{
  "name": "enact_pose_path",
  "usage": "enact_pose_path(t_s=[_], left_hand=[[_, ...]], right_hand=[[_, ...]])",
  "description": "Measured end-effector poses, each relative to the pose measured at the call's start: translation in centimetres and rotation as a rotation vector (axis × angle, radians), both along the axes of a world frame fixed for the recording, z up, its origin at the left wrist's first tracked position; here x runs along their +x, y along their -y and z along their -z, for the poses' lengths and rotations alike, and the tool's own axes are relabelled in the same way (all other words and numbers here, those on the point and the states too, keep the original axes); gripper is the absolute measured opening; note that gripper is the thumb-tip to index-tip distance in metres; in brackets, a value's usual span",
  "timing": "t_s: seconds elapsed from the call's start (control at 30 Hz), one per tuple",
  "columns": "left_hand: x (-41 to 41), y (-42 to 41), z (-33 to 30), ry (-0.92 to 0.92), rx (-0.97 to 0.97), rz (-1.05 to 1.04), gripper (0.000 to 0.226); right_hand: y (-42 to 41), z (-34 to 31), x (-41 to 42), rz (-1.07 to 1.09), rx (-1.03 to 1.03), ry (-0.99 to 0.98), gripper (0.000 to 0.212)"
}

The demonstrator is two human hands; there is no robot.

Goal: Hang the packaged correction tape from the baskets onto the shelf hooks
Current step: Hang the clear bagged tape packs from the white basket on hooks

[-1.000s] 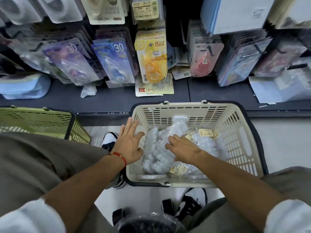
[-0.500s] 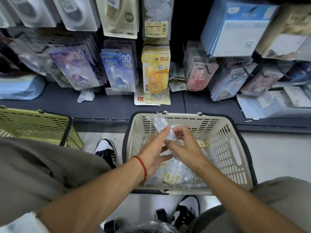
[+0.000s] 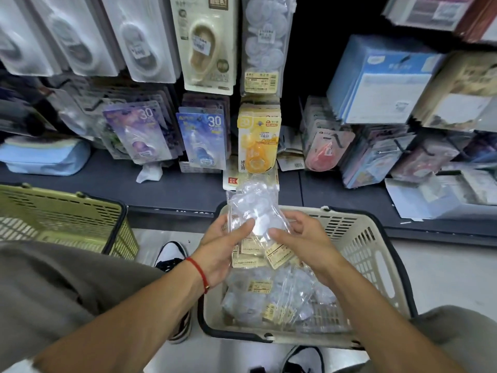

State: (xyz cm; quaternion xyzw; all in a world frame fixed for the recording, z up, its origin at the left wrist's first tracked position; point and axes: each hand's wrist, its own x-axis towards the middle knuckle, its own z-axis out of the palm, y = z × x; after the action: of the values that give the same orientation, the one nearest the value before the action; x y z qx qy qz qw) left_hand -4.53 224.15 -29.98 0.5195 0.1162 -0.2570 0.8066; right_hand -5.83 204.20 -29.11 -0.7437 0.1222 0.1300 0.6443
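Above beige basket (image 3: 371, 254) rim, both hands (fingers curled) hold clear packets (image 3: 252, 208).

We see a cream basket (image 3: 371, 265) with a black rim, slotted walls, and clear packets (image 3: 254, 211) with pale yellow labels inside and above it. Left of it stands an olive-green basket (image 3: 61, 214), also black-rimmed. On the far shelf (image 3: 107, 181), dark grey, hang a purple card (image 3: 139, 130) and a blue card (image 3: 205, 138), both marked 30 in white, a yellow card (image 3: 258, 135) with an orange dispenser, and a pink card (image 3: 326, 149). A pale blue pouch (image 3: 43, 157) lies far left. Our left wrist wears a red string (image 3: 200, 273); trousers (image 3: 53, 286) are grey-brown, shoe (image 3: 169, 254) white and black.
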Motion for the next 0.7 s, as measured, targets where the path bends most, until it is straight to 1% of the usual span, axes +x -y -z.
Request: enact_pose_path(t_s=[0.07, 0.13, 0.2, 0.3, 0.37, 0.47, 0.57, 0.63, 0.7], left_hand=[[0.2, -0.2, -0.7, 0.033, -0.013, -0.001, 0.064], [0.5, -0.3, -1.6, 0.065, -0.008, -0.011, 0.062], [0.8, -0.5, -2.7, 0.099, 0.005, -0.013, 0.062], [1.9, -0.9, -5.3, 0.156, 0.054, -0.032, 0.064], [3.1, -1.3, -7.6, 0.220, 0.107, -0.040, 0.066], [4.9, -1.7, -12.0, 0.317, 0.161, -0.078, 0.076], [7.0, -1.9, -15.9, 0.490, 0.210, -0.099, 0.058], [8.3, -2.3, -18.1, 0.591, 0.259, -0.130, 0.054], [9.3, -2.8, -19.4, 0.716, 0.370, -0.181, 0.053]], right_hand=[[0.6, -0.4, 0.6, 0.018, 0.085, -0.007, 0.038], [1.1, -1.1, 1.0, -0.001, 0.143, -0.009, 0.032], [1.5, -2.2, 1.5, 0.001, 0.133, 0.036, 0.023], [1.8, -4.8, 2.9, 0.054, 0.095, 0.184, 0.013], [1.9, -7.2, 4.2, 0.053, 0.061, 0.297, 0.013], [1.2, -10.8, 6.0, 0.037, 0.099, 0.434, 0.016], [-0.6, -13.4, 8.0, 0.028, 0.085, 0.529, 0.029], [-1.7, -15.1, 9.5, 0.044, 0.027, 0.573, 0.032], [-2.1, -16.7, 11.1, 0.062, -0.036, 0.624, 0.031]])
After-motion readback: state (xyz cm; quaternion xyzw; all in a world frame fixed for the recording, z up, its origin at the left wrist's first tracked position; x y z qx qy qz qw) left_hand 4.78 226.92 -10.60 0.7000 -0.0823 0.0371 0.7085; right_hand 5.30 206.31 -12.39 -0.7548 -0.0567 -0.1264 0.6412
